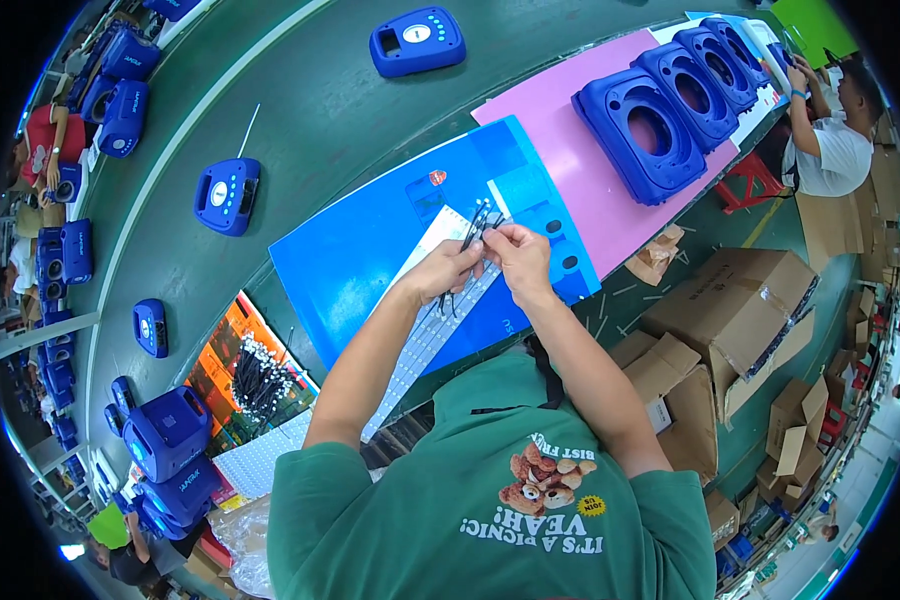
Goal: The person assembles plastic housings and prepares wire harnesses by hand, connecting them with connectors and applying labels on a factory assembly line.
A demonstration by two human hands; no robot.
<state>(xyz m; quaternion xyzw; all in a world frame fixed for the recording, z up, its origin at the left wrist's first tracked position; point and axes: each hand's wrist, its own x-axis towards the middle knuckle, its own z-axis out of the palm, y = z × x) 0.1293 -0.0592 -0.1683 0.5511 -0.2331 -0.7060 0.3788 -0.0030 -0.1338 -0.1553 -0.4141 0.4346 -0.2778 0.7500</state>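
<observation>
Above a blue sheet (pixel 355 235) on the bench, my two hands meet. My left hand (pixel 448 268) is closed on a small bunch of black wires (pixel 470 238) with white ends. My right hand (pixel 519 257) pinches at the same bunch, its fingertips close to the left ones; what exactly sits between them is too small to make out. Under my hands lie long white strips (pixel 425 345) with rows of small dots, running toward my left elbow. A heap of black wires (pixel 258 385) with white tips rests to the left on an orange printed sheet (pixel 232 335).
Several blue speaker-like housings (pixel 660 140) with round openings stand on a pink sheet (pixel 555 110) to the right. Blue panels with buttons (pixel 417 42) lie along the green conveyor (pixel 320 100). Cardboard boxes (pixel 725 300) fill the floor at right. A co-worker (pixel 835 140) sits at far right.
</observation>
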